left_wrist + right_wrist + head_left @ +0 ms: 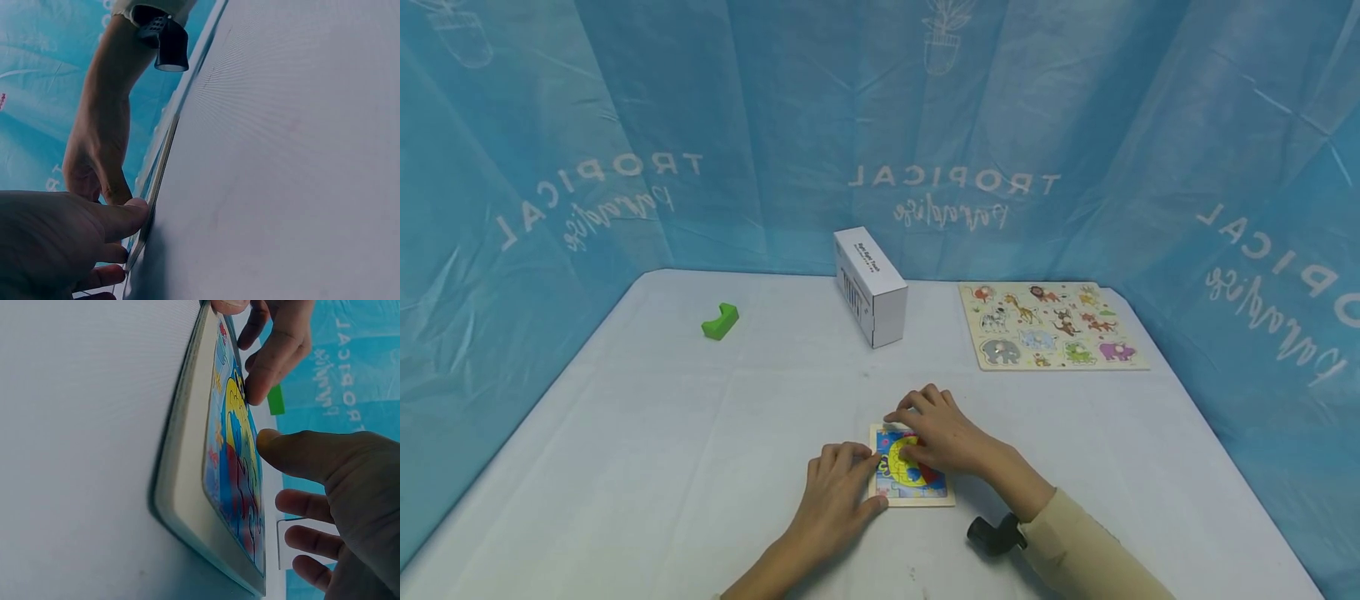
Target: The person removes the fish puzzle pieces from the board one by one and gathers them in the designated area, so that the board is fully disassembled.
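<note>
A small jigsaw puzzle (912, 490) lies flat on the table, with a pale wooden frame (184, 469) around a picture in yellow, blue and red. My left hand (835, 492) rests at the frame's left side, its thumb touching the near-left corner and its fingers lying along the edge. Over the puzzle's far right part is my right hand (946, 435). Its thumb (294, 453) is at the picture's surface, while the other fingers reach loosely beyond the far edge. No loose piece shows in either hand.
A white box (887, 312) stands behind the puzzle. At the back right lies a wooden animal puzzle board (1030, 333), and a green arch-shaped block (721, 322) is at the back left. Blue curtains (797, 125) hang around the white table (662, 467).
</note>
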